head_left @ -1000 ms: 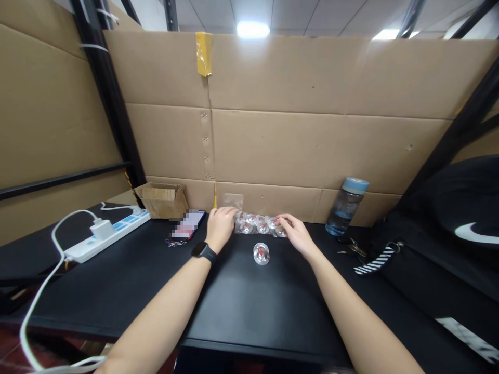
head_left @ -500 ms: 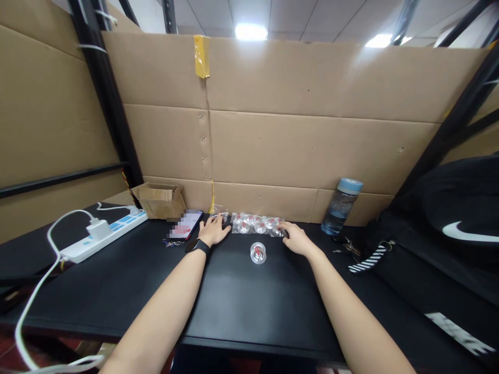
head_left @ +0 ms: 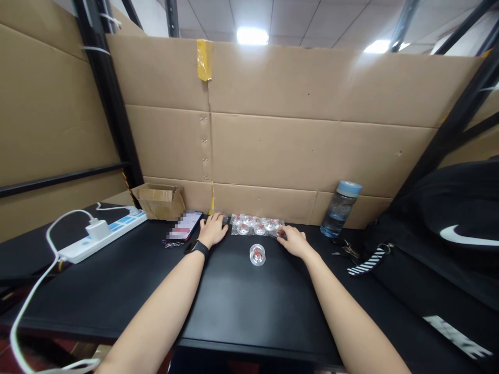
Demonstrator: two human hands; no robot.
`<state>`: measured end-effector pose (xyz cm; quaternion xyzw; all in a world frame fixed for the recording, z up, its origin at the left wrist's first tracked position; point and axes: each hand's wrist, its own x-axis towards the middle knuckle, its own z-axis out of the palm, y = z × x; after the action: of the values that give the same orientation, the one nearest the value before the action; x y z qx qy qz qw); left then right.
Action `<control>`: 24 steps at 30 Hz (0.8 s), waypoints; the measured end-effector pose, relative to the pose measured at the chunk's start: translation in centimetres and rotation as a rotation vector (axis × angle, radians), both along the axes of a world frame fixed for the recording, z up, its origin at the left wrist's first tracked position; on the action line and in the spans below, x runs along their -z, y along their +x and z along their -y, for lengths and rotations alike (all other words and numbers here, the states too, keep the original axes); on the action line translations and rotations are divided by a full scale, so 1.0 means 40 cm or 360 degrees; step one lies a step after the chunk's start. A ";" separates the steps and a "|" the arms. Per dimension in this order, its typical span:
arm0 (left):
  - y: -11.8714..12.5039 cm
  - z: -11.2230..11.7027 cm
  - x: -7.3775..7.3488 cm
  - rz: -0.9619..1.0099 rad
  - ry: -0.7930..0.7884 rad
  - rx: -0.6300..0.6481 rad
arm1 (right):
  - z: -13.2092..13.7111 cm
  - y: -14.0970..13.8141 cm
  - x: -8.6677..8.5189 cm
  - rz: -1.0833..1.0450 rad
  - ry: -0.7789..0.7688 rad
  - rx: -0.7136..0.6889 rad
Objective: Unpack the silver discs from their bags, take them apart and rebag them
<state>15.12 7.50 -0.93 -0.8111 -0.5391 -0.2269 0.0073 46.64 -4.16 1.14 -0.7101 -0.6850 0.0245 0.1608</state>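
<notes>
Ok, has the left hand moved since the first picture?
Yes: the left hand has shifted left, closer to the stationary phone.

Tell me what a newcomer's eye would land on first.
Probably the lone clear disc with red on it, out on the black table. Behind it, the left hand and right hand flank a row of similar wrapped pieces. Farther right, a blue-capped bottle stands near the cardboard wall.

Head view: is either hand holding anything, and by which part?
Can't tell: right hand is at the right end of the wrapped clear pieces, grip hidden; left hand lies by clear plastic, grip unclear.
</notes>
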 end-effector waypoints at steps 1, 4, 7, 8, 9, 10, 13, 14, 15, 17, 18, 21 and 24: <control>0.001 0.004 -0.004 0.0007 0.0041 0.0002 | -0.001 0.000 -0.001 -0.0013 0.0004 0.0007; 0.007 0.020 -0.021 0.0041 0.0157 0.0051 | -0.001 0.003 -0.006 -0.0055 0.0063 0.0022; 0.026 0.046 -0.047 0.0143 0.0190 0.0256 | 0.001 0.005 -0.018 -0.0140 0.0179 0.0024; 0.037 0.060 -0.056 0.0217 0.0184 0.0364 | 0.002 0.004 -0.023 -0.0194 0.0223 0.0005; 0.051 0.076 -0.064 0.0316 0.0172 0.0484 | 0.003 0.001 -0.029 -0.0259 0.0265 -0.0029; 0.067 0.094 -0.070 0.0446 0.0147 0.0608 | 0.005 -0.004 -0.034 -0.0334 0.0303 -0.0081; 0.120 0.150 -0.078 0.0870 -0.0051 0.0898 | 0.013 -0.033 -0.052 -0.0622 0.0406 -0.0270; 0.135 0.165 -0.075 0.0987 -0.0163 0.0951 | 0.017 -0.045 -0.058 -0.0735 0.0436 -0.0326; 0.148 0.177 -0.071 0.1085 -0.0266 0.0973 | 0.021 -0.058 -0.063 -0.0850 0.0467 -0.0376; 0.161 0.188 -0.061 0.1187 -0.0417 0.0974 | 0.033 -0.083 -0.073 -0.1067 0.0514 -0.0454; 0.162 0.189 -0.056 0.1195 -0.0461 0.0970 | 0.039 -0.093 -0.077 -0.1153 0.0525 -0.0481; 0.151 0.179 -0.052 0.1203 -0.0614 0.1057 | 0.054 -0.116 -0.085 -0.1250 0.0522 -0.0510; 0.141 0.168 -0.056 0.1346 -0.0806 0.1147 | 0.060 -0.127 -0.086 -0.1204 0.0498 -0.0511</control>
<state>20.77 0.77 1.29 -0.7587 -0.2241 -0.3822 -0.4776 41.55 -6.57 4.58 -0.5028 -0.6751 0.2035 0.5000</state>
